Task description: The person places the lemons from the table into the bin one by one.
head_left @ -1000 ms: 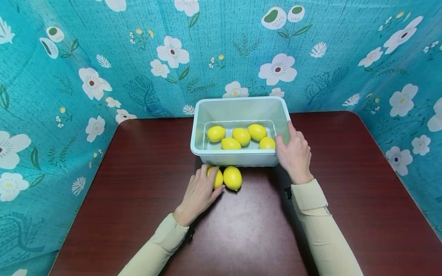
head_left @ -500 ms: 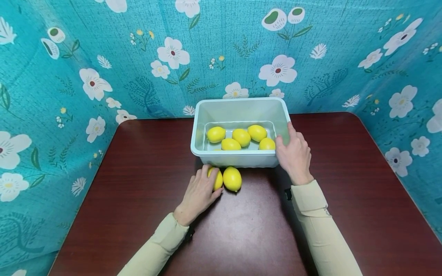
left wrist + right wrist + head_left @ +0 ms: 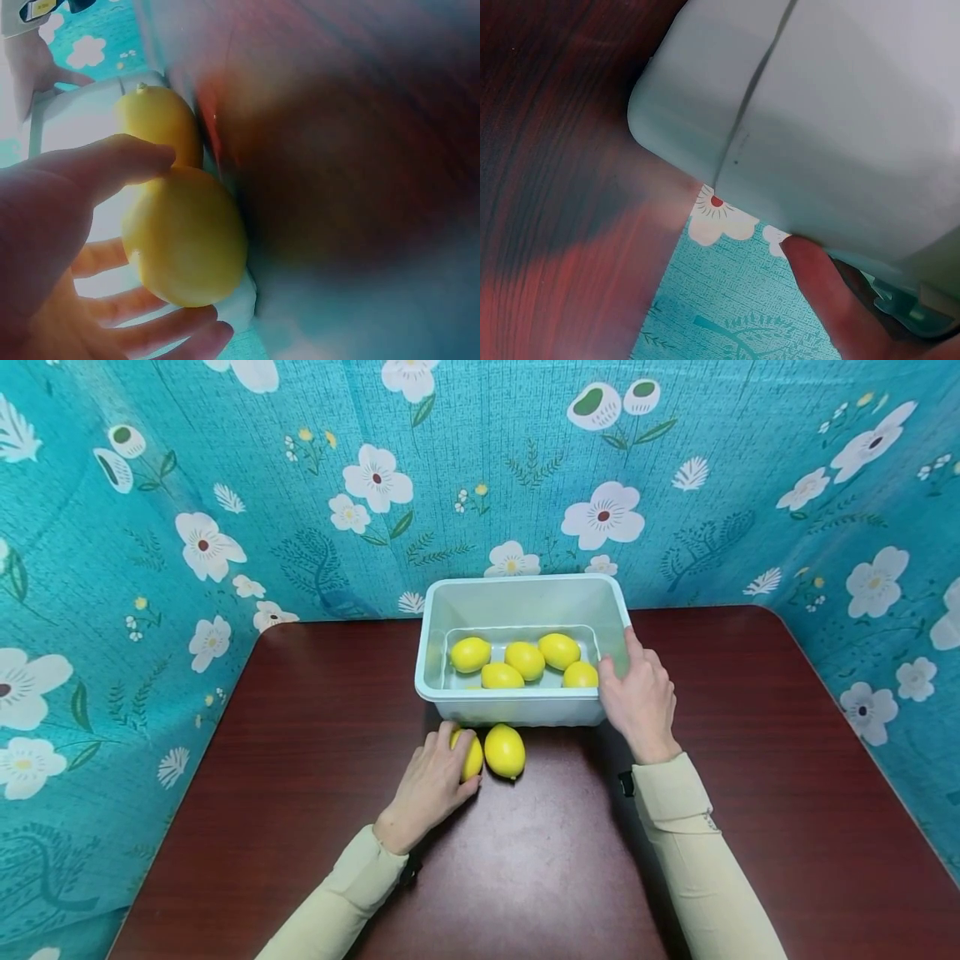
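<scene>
My left hand (image 3: pixel 427 785) curls round a lemon (image 3: pixel 187 236) on the table, just in front of a pale blue plastic bin (image 3: pixel 517 706). In the left wrist view the thumb lies over the top of this lemon and the fingers reach under its far side. A second lemon (image 3: pixel 505 752) lies right beside it, at the foot of the bin's front wall. My right hand (image 3: pixel 641 702) grips the bin's right rim near the front corner, thumb on the inside. Several more lemons lie inside the bin, among them one lemon (image 3: pixel 470 655) at its left.
The bin stands near the back edge of a dark red-brown wooden table (image 3: pixel 330 710). Behind and at both sides hangs a turquoise floral cloth (image 3: pixel 480 460).
My left hand and the lemon in it have shifted very slightly left and toward me, leaving a narrow gap to the second lemon. My right hand keeps its place on the bin.
</scene>
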Tool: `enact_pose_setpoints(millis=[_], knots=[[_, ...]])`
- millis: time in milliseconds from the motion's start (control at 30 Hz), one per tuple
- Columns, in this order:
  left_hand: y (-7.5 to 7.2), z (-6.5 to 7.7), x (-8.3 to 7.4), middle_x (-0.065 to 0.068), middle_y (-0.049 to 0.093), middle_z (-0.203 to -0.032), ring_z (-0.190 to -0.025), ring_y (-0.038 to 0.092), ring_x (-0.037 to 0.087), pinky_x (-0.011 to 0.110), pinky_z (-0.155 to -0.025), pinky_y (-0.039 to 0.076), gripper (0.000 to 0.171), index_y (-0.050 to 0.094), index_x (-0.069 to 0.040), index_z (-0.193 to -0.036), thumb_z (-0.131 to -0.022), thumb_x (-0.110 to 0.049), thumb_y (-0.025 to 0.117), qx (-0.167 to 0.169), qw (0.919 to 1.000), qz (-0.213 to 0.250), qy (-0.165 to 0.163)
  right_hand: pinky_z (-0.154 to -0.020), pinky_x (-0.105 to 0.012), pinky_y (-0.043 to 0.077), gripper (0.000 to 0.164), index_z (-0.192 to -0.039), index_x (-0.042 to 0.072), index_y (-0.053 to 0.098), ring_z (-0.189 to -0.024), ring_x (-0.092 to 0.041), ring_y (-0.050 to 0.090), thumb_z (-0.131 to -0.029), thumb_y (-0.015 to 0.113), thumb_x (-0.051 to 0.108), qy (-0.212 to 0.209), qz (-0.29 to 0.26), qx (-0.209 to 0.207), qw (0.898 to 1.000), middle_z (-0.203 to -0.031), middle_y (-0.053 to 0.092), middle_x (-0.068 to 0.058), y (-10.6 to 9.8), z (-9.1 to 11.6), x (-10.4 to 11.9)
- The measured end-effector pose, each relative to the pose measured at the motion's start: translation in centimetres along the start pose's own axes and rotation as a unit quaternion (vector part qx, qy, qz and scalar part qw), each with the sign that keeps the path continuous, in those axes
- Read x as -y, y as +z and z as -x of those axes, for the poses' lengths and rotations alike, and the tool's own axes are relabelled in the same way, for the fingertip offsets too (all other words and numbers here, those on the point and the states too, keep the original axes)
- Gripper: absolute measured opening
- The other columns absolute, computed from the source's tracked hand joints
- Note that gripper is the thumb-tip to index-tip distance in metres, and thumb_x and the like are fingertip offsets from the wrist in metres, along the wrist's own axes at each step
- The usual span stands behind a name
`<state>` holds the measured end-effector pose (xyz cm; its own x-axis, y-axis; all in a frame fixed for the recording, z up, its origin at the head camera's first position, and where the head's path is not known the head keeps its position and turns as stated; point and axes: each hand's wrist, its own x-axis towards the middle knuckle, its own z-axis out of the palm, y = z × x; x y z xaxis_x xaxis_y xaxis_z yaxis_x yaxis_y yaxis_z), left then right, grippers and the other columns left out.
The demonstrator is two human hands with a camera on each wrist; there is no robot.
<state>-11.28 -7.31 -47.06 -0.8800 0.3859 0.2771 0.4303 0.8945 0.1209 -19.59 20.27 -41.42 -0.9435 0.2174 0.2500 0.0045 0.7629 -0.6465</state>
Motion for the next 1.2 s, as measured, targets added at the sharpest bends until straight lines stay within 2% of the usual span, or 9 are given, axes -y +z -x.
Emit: enact_pose_setpoints(millis=[367, 767, 1200], knots=[[-0.38, 0.38, 0.14, 0.013, 0.050, -0.122, -0.089, 0.055, 0.031, 0.037, -0.062, 0.048, 0.061, 0.052, -0.011, -0.129, -0.077, -0.029, 0.078, 0.026, 0.9996, -0.005, -0.007, -0.080, -0.058, 0.048, 0.061, -0.151, 0.015, 0.034, -0.097, -0.043, 0.057, -0.096, 0.041, 0.038, -0.001, 0.003, 0.001, 1.000, -0.128, 0.056, -0.025, 0.01, 0.03, -0.05], [-0.47, 0.41, 0.26, 0.015, 0.049, -0.124, -0.090, 0.056, 0.032, 0.039, -0.061, 0.048, 0.062, 0.052, -0.012, -0.128, -0.075, -0.026, 0.080, 0.049, 0.9986, 0.004, -0.022, -0.079, -0.057, 0.049, 0.061, -0.152, 0.015, 0.033, -0.096, -0.043, 0.057, -0.096, 0.041, 0.038, 0.000, 0.001, 0.002, 1.000, -0.128, 0.056, -0.025, -0.06, 0.11, 0.03], [-0.65, 0.42, 0.22, 0.016, 0.049, -0.125, -0.090, 0.057, 0.034, 0.040, -0.061, 0.048, 0.064, 0.050, -0.010, -0.127, -0.073, -0.023, 0.082, 0.049, 0.9987, -0.002, -0.016, -0.080, -0.059, 0.048, 0.061, -0.152, 0.016, 0.034, -0.099, -0.045, 0.057, -0.095, 0.041, 0.039, -0.001, 0.001, 0.001, 1.000, -0.130, 0.056, -0.024, -0.16, 0.07, 0.06]])
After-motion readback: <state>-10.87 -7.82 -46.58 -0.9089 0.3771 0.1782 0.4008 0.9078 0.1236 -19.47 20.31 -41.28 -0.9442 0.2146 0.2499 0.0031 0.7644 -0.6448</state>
